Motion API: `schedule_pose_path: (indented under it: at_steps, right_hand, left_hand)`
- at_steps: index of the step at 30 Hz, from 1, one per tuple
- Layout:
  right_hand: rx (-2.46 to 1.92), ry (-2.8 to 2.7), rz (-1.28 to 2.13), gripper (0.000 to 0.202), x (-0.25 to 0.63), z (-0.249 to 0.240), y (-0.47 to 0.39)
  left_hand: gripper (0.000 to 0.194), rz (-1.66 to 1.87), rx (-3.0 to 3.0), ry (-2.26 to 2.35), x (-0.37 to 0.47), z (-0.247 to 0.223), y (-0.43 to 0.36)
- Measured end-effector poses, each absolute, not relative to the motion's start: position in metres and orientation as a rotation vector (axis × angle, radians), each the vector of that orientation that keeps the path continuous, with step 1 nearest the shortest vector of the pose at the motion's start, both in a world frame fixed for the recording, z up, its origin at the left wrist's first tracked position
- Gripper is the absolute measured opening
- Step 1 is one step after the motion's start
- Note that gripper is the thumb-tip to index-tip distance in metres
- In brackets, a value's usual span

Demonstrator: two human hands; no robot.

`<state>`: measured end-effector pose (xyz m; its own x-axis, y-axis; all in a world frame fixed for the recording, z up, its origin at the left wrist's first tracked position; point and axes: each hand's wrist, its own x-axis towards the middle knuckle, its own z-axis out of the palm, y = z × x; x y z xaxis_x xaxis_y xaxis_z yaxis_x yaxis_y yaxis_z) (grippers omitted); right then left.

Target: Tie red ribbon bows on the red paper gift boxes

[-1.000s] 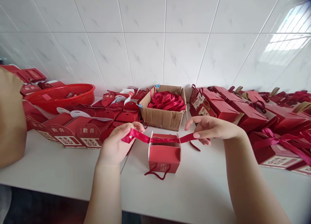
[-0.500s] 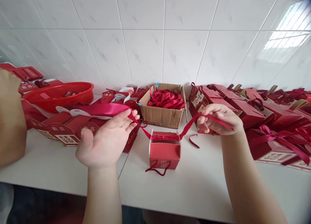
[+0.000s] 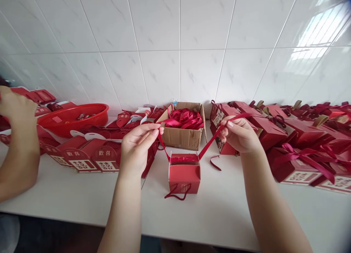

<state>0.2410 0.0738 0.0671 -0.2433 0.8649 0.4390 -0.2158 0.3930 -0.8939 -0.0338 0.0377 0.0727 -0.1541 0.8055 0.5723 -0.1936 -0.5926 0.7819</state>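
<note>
A small red gift box [image 3: 184, 173] with a rope handle hanging down its near side stands upright on the white table. A dark red ribbon [image 3: 207, 147] runs across the box's top, and both its ends rise from the sides. My left hand [image 3: 139, 143] pinches one end between thumb and fingertips, up and left of the box. On the other side my right hand [image 3: 238, 133] is closed on the opposite end, whose tail sticks out past the fingers. Neither hand touches the box itself.
Behind the box is a cardboard carton [image 3: 181, 137] of loose ribbons. Rows of red boxes [image 3: 276, 130] stand at right, more at left [image 3: 82, 156] near a red plastic basin [image 3: 72, 117]. A short ribbon scrap [image 3: 215, 164] lies nearby. A co-worker's arm [image 3: 20, 150] reaches in at far left.
My left hand has turned from a flatter, spread pose into a pinch on the ribbon. The ribbon's left tail has swung toward the carton. The co-worker's arm has shifted, showing a hand.
</note>
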Motion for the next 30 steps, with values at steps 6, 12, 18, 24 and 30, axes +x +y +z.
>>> schedule_pose_path:
  at_steps: [6, 12, 18, 24, 30]
  right_hand:
    - [-0.817, -1.457, 0.815, 0.036, 0.238, 0.08, 0.065]
    - [-0.911, -1.455, 0.758, 0.032, 0.244, 0.092, 0.05]
    - [-0.895, -1.405, 0.75, 0.027, 0.239, 0.099, 0.047]
    - [-0.831, -1.354, 0.673, 0.018, 0.235, 0.101, 0.049]
    - [-0.882, -1.345, 0.623, 0.024, 0.236, 0.1, 0.052]
  left_hand:
    - [0.013, 1.861, 1.467, 0.663, -0.014, 0.087, 0.049]
    - [0.01, 1.877, 1.639, 0.764, -0.003, 0.112, 0.056]
    - [0.034, 1.766, 1.732, 0.917, 0.005, 0.141, 0.052]
    - [0.029, 1.745, 1.633, 0.928, 0.009, 0.138, 0.048]
    - [0.016, 1.844, 1.59, 0.867, 0.01, 0.126, 0.055]
